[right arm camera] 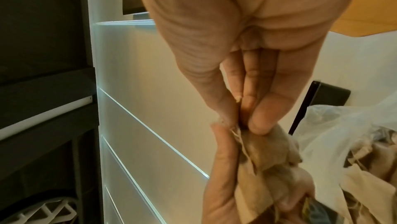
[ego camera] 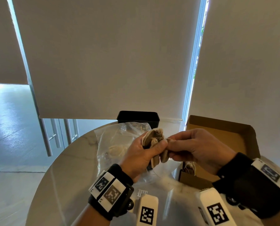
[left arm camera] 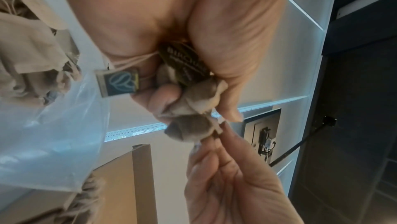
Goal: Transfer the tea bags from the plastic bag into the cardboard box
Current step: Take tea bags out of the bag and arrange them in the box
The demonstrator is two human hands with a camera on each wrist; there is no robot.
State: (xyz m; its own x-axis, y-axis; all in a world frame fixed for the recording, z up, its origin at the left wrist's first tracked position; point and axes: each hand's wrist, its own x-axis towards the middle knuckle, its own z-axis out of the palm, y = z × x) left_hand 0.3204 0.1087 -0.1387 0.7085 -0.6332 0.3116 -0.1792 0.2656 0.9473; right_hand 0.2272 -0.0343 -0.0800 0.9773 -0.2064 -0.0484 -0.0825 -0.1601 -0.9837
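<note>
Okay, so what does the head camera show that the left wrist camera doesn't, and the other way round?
Only the head view shows the round table, the black bin behind it, and the wrist bands.

Only the left wrist view shows the dark paper tags on strings in the left hand's grip.

Both show the left hand holding a bunch of tea bags, the right hand pinching one, the plastic bag and the cardboard box.

No text reads clearly; the dark tea-bag tag (left arm camera: 184, 63) carries blurred lettering.
</note>
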